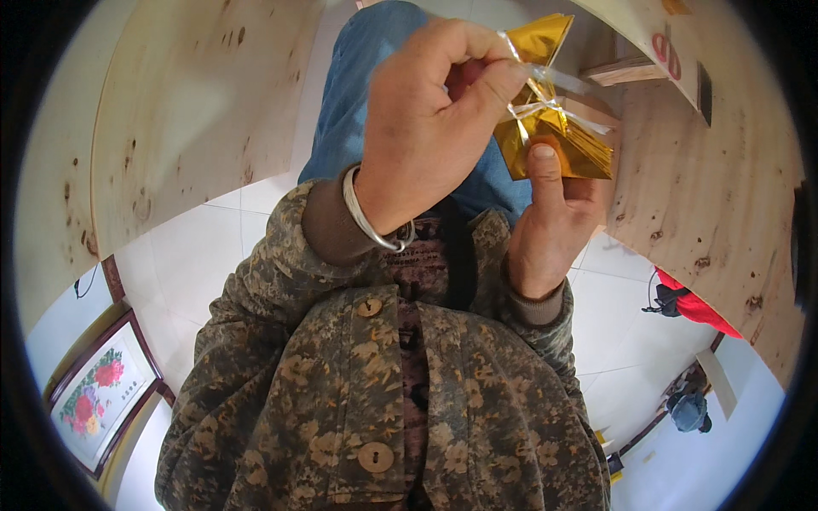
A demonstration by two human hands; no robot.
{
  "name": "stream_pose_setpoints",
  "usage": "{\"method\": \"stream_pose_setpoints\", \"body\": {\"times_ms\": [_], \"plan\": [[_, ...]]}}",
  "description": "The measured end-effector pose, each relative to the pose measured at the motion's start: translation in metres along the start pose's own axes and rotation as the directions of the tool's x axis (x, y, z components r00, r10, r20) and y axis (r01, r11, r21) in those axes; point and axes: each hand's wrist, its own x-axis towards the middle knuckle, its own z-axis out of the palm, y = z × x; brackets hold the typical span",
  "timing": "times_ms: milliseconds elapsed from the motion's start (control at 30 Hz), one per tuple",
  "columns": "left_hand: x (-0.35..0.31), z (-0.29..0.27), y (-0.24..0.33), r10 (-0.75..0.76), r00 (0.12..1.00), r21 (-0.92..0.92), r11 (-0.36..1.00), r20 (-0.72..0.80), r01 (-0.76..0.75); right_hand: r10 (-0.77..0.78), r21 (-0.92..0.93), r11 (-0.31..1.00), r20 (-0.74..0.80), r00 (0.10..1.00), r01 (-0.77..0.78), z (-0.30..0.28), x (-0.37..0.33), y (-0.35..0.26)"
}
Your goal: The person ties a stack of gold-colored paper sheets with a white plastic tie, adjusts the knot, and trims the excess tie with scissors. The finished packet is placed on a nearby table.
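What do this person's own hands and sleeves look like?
The left hand and right hand are bare. A silvery bangle circles the left wrist; none shows on the right. The sleeves have a camouflage-like floral print in dark olive and brown, ending in plain brown cuffs.

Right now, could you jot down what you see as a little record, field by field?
Left hand: thumb and forefinger pinched at silvery ribbon
Right hand: grips gold foil bundle by its lower end
Bundle state: tied around its middle
Left wrist: silver bracelet
Clothing: floral-patterned jacket, blue jeans
Both sides: knotty wooden boards
Lower left: framed flower picture
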Motion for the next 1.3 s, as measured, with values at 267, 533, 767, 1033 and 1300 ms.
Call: {"method": "stream_pose_setpoints", "body": {"times_ms": [267,533,767,1033,1300], "plan": [[0.016,-0.010,0.000,-0.012,0.999,0.080,0.997,-0.052,0.016,0.009,0.041,0.999,0.003,1.000,-0.009,-0.001,0.003,-0.001],[-0.002,-0.013,0.008,0.227,0.972,0.469,0.854,0.056,-0.227,0.012,0.031,0.999,-0.053,0.999,-0.010,0.001,0.007,0.001],[-0.002,-0.003,0.011,0.243,0.970,0.567,0.797,0.019,-0.211,-0.143,-0.047,0.989,-0.107,0.984,0.139,0.003,-0.001,0.001],[-0.011,-0.002,0.005,0.051,0.998,0.360,0.932,-0.023,-0.039,0.076,0.414,0.907,0.011,0.997,-0.074,-0.011,0.012,0.004],[-0.010,-0.003,0.001,-0.317,0.936,-0.445,0.824,0.151,0.351,0.315,0.812,0.119,0.515,0.797,-0.571,-0.017,0.021,0.016]]}}
